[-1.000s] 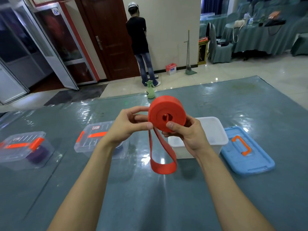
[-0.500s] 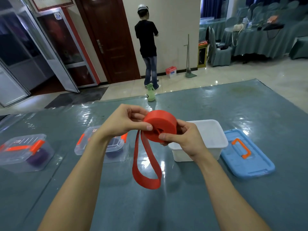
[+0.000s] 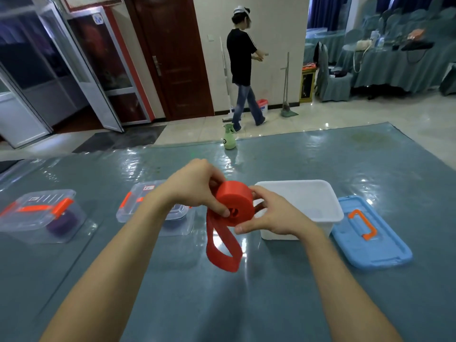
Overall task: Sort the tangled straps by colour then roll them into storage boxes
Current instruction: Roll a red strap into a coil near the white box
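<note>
Grey-blue glossy sheet over the table (image 3: pixel 271 304); all items sit on it. White storage box (image 3: pixel 299 186), lid off, right of centre. Blue lid (image 3: pixel 385 253) with orange handle lies flat just right of that box, handle up.

Two clear boxes with lids latched. Far-left box (image 3: pixel 37 213) holds a purple roll (image 3: pixel 61 223). Second clear box (image 3: pixel 148 193) is left of centre, partly behind the left forearm; its dark contents cannot be made out.

Red strap (image 3: pixel 237 201) is held in the air between both hands, just left of the white storage box. Most of it is wound into a thick roll, flat face toward the camera. The unwound end hangs below as a loop, its low end near the sheet; contact unclear.

Left hand (image 3: pixel 195 186): fingers curled over the top of the roll, thumb pressed on its face beside the centre hole. Right hand (image 3: pixel 274 215): fingers wrapped round the roll's right side, thumb along the lower edge.

Green spray bottle (image 3: pixel 229 138) upright at the far table edge.
</note>
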Demonstrator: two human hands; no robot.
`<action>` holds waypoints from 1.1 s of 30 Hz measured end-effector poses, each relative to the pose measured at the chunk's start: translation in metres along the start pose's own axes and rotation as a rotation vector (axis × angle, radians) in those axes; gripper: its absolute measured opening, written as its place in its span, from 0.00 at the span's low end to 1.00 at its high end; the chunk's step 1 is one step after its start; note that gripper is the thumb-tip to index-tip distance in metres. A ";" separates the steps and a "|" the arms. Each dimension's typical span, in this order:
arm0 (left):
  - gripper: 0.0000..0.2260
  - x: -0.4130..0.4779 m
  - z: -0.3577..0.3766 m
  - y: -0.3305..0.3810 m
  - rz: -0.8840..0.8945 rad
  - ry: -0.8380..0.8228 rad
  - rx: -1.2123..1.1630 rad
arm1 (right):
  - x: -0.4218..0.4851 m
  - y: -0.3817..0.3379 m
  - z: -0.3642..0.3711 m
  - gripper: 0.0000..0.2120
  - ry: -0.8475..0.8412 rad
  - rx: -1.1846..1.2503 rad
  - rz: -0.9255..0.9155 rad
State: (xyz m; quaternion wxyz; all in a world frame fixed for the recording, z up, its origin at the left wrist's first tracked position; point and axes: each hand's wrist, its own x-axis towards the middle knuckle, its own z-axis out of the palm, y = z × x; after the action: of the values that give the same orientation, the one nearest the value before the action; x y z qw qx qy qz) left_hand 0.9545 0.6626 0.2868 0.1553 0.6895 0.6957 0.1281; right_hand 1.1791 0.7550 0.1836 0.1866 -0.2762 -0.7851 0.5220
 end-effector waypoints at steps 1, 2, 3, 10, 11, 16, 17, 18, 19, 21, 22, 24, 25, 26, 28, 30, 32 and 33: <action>0.21 0.002 -0.001 0.005 0.013 -0.036 0.200 | 0.001 -0.003 0.003 0.50 0.029 -0.138 -0.001; 0.23 0.004 -0.001 0.012 0.023 -0.086 0.368 | 0.002 -0.006 0.009 0.52 0.036 -0.254 -0.017; 0.24 0.006 0.001 0.018 0.025 -0.144 0.482 | 0.005 -0.009 0.017 0.49 0.026 -0.302 -0.029; 0.28 -0.009 -0.011 -0.009 -0.038 -0.194 0.089 | 0.013 0.004 0.045 0.20 0.103 0.127 -0.094; 0.29 -0.018 -0.014 -0.023 -0.036 -0.178 -0.141 | 0.013 0.005 0.042 0.23 0.128 0.206 -0.096; 0.29 -0.044 -0.003 -0.059 -0.068 -0.011 -0.735 | 0.015 -0.007 0.035 0.26 0.184 0.424 -0.113; 0.28 -0.044 0.001 -0.059 -0.066 0.035 -0.757 | 0.015 -0.009 0.035 0.26 0.188 0.437 -0.117; 0.26 -0.044 0.005 -0.059 -0.058 0.084 -0.772 | 0.016 -0.009 0.035 0.26 0.188 0.460 -0.121; 0.25 -0.043 0.006 -0.058 -0.043 0.126 -0.786 | 0.016 -0.009 0.036 0.25 0.185 0.495 -0.124; 0.25 -0.042 0.005 -0.057 -0.015 0.172 -0.805 | 0.016 -0.010 0.036 0.24 0.178 0.556 -0.125; 0.26 -0.043 0.005 -0.056 -0.005 0.175 -0.801 | 0.016 -0.010 0.037 0.24 0.183 0.573 -0.126; 0.27 -0.043 0.006 -0.054 0.011 0.152 -0.771 | 0.017 -0.010 0.036 0.27 0.200 0.614 -0.134; 0.27 -0.043 0.007 -0.053 0.021 0.140 -0.758 | 0.018 -0.009 0.036 0.29 0.205 0.641 -0.139; 0.25 -0.042 0.011 -0.051 0.034 0.139 -0.761 | 0.019 -0.007 0.036 0.31 0.211 0.668 -0.143; 0.23 -0.038 0.016 -0.047 0.057 0.170 -0.813 | 0.020 -0.005 0.040 0.32 0.211 0.722 -0.149; 0.20 -0.035 0.017 -0.047 0.056 0.210 -0.836 | 0.021 -0.002 0.046 0.32 0.185 0.760 -0.148; 0.19 -0.034 0.014 -0.049 0.035 0.225 -0.736 | 0.021 0.001 0.047 0.31 0.126 0.707 -0.134; 0.20 -0.033 0.013 -0.050 0.011 0.210 -0.660 | 0.020 0.003 0.045 0.32 0.102 0.608 -0.122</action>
State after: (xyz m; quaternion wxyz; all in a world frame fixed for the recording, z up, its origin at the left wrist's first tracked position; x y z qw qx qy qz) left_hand 0.9138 0.6281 0.2571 0.2970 0.5888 0.6254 0.4171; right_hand 1.1383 0.7362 0.1639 0.3308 -0.1859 -0.5978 0.7062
